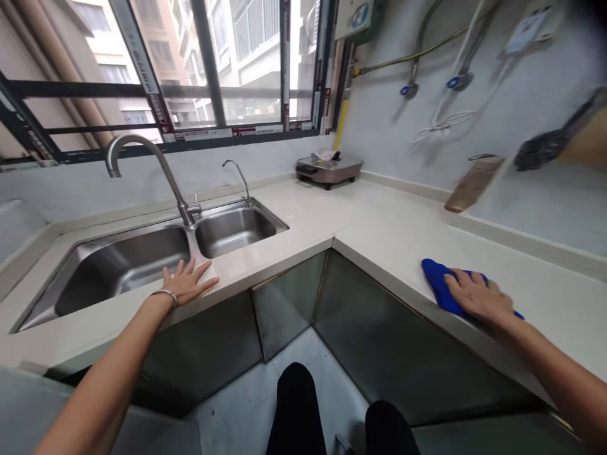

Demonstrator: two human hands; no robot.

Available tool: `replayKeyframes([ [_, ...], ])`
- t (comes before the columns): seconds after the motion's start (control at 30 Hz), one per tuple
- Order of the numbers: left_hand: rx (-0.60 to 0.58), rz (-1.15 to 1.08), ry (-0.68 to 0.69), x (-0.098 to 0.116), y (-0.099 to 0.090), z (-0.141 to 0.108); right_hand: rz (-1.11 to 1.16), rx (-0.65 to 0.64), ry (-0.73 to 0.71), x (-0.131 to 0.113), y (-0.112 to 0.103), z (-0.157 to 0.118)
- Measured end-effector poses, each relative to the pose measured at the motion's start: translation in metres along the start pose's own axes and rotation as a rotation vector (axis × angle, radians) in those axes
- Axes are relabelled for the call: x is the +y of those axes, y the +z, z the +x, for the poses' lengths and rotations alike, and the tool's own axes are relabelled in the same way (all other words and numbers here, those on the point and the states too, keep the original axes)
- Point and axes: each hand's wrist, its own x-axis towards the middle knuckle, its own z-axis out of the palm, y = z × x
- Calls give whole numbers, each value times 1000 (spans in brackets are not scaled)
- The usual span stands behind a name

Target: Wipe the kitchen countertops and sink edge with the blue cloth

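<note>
Right hand (478,297) pressed flat, fingers spread, on a blue cloth (439,283) at the near edge of the right countertop (379,234). Left hand (187,284), open and empty, braces beside the double sink (142,265). Risk: the cloth could slip over the edge if pushed nearer.

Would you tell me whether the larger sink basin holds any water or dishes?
Empty, as far as shown: the larger sink basin shows bare steel, with no dishes or standing water. The left hand rests flat at its front rim.
</note>
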Motion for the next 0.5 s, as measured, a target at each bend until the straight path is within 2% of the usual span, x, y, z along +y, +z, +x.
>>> replayKeyframes([
  [0.07,16,4,-46,-18,3,-10,30,-113,186,-37,-4,15],
  [0.1,29,6,-59,-22,5,-12,55,-161,223,-57,-7,24],
  [0.23,39,-6,-73,-22,12,-11,105,-227,117,-144,-9,68],
  [0.37,39,12,-78,-21,15,-7,96,-252,-25,-230,6,106],
  [0.43,41,31,-82,-22,16,-7,97,-268,-103,-271,15,115],
  [0.5,49,40,-80,-21,16,-8,101,-281,-181,-311,20,112],
])
